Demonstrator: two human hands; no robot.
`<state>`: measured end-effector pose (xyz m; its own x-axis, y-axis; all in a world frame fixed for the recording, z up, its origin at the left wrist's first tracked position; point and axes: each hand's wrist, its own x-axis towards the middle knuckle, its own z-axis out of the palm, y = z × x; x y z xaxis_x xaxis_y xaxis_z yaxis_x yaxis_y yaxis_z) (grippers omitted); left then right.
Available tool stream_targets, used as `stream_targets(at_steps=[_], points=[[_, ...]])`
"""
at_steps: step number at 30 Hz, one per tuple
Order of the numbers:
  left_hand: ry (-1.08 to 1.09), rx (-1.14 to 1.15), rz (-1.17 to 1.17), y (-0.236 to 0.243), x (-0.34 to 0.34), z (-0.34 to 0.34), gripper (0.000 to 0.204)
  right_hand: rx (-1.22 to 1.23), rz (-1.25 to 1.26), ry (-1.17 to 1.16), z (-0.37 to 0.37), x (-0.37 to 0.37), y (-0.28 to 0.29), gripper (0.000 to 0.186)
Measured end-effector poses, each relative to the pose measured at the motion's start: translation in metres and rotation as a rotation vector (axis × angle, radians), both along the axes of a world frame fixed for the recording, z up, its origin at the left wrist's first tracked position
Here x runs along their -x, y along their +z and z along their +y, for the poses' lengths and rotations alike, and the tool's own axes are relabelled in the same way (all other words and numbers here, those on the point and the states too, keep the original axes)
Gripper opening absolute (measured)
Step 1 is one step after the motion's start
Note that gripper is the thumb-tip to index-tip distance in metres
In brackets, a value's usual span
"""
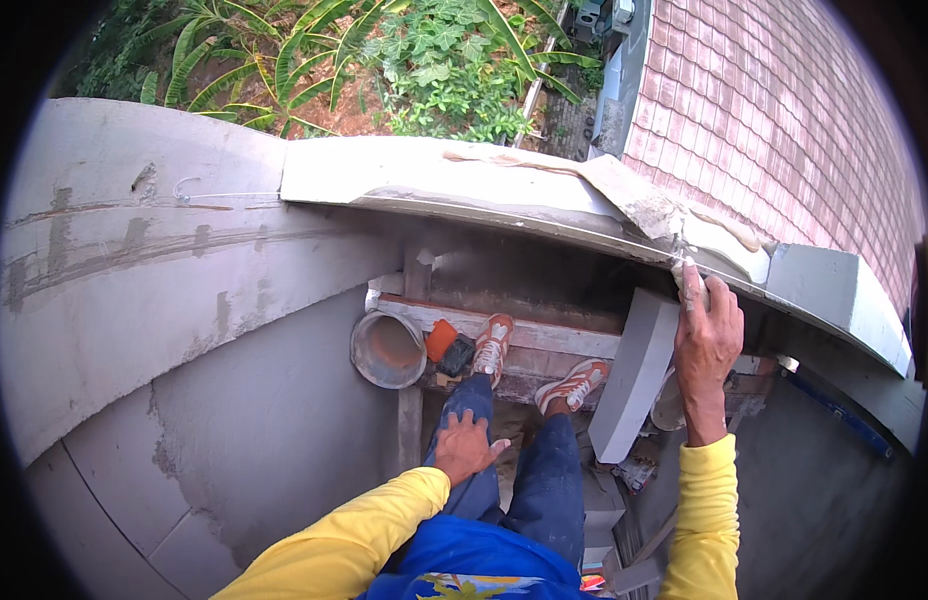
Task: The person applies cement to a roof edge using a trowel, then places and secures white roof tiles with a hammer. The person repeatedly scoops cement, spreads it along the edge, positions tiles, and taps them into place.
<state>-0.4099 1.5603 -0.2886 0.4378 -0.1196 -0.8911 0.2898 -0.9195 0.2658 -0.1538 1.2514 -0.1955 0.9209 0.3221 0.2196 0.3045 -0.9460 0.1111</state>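
My right hand (706, 325) is at the near edge of a pale block ledge (384, 165), its fingers closed together at a thin white string (234, 195). Whatever lies between the fingertips is too small and hidden to name. A crumpled beige sheet (629, 192), like sack paper, drapes over the ledge just beyond those fingers. Resting on my left leg near the knee, my left hand (466, 445) has its fingers spread and holds nothing.
My shoes stand on a wooden plank (559, 336), beside a mortar-stained bucket (370, 366), an orange object (441, 339) and a dark one. An upright grey block (636, 378) leans right of my legs. A blue level-like bar (834, 410) lies far right. Beyond are a tiled roof (764, 110) and plants.
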Motion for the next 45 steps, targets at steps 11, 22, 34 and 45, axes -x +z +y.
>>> stream_targets(at_steps=[11, 22, 34, 45], points=[[-0.006, -0.034, 0.058, 0.007, 0.004, 0.001, 0.078, -0.217, -0.055, -0.097, 0.053, 0.015, 0.012, 0.058], [-0.034, -0.134, 0.078, 0.004, 0.001, -0.036, 0.074, -0.815, 0.497, -0.132, 0.085, 0.139, -0.050, 0.051], [0.911, -0.118, 0.104, -0.084, 0.004, 0.024, 0.057, -0.819, 0.467, -1.756, -0.221, 0.360, -0.245, 0.061], [-0.195, -0.395, 0.034, 0.012, 0.026, -0.108, 0.100, -0.654, 0.861, -1.726, -0.352, 0.286, -0.403, 0.055]])
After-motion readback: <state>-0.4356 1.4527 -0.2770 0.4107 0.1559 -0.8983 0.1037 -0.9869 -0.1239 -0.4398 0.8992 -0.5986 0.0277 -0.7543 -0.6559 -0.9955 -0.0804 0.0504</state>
